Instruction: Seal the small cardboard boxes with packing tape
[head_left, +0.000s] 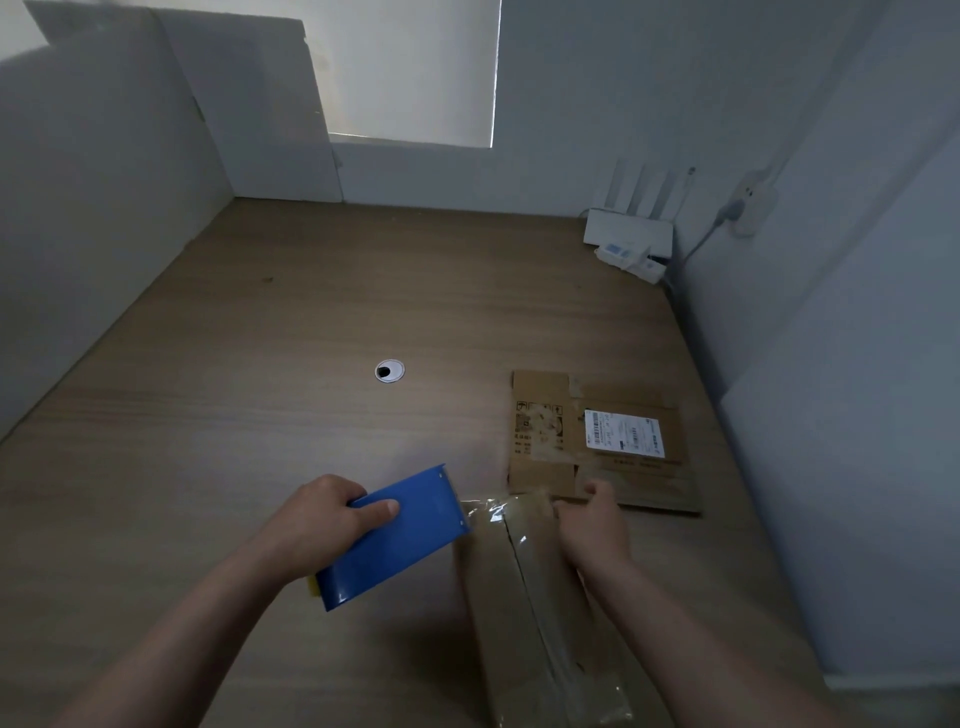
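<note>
A long brown cardboard box (524, 613) lies near the front of the wooden desk, its top seam running away from me. My left hand (322, 519) grips a blue tape dispenser (397, 535) just left of the box's far end. A strip of clear packing tape (488, 512) stretches from the dispenser's edge across that far end. My right hand (592, 525) sits on the box's far right corner, fingers curled over the edge where the tape ends; whether it pinches the tape is unclear.
A flattened cardboard box with a white shipping label (602, 441) lies behind the right hand. A cable grommet (389, 370) sits mid-desk. A white router (628, 228) and power strip occupy the far right corner. Walls close in left, back and right.
</note>
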